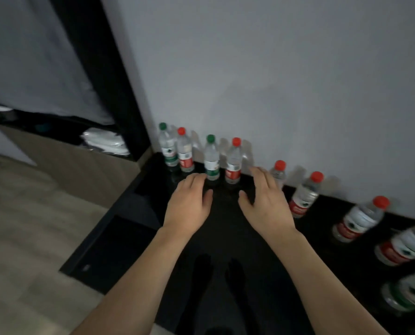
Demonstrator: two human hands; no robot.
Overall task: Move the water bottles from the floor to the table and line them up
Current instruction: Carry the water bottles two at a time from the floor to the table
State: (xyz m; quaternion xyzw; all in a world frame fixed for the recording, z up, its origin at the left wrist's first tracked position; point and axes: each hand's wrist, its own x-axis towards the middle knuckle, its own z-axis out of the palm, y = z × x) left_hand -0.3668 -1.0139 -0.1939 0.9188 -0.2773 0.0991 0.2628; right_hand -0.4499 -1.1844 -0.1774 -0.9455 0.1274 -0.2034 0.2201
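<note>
Bottles of clear plastic stand in a row along the back edge of the glossy black table [225,238], close against the pale grey wall [274,68]; that is what I get from the head camera, my only view. From the left I count a green-capped bottle with a green label [168,147], a red-capped bottle with a red label [185,152] just beside it, then a second green-capped bottle [211,159] and a second red-capped bottle [234,163]. Further right come more red-capped ones: a partly hidden bottle [278,171] behind the right hand, a leaning-looking bottle [305,194], and another bottle [361,218] nearer the frame edge, where the picture blurs and two or three more are only partly seen.

Both of my operator's hands hover low over the table in front of the row. The left hand [189,204] has its fingers stretched out and relaxed, fingertips just short of the second green-capped bottle, gripping nothing. The right hand [265,201] is likewise spread, fingers straight, holding nothing, just beside the second red-capped bottle. Light wooden floor [20,226] shows at the left.
</note>
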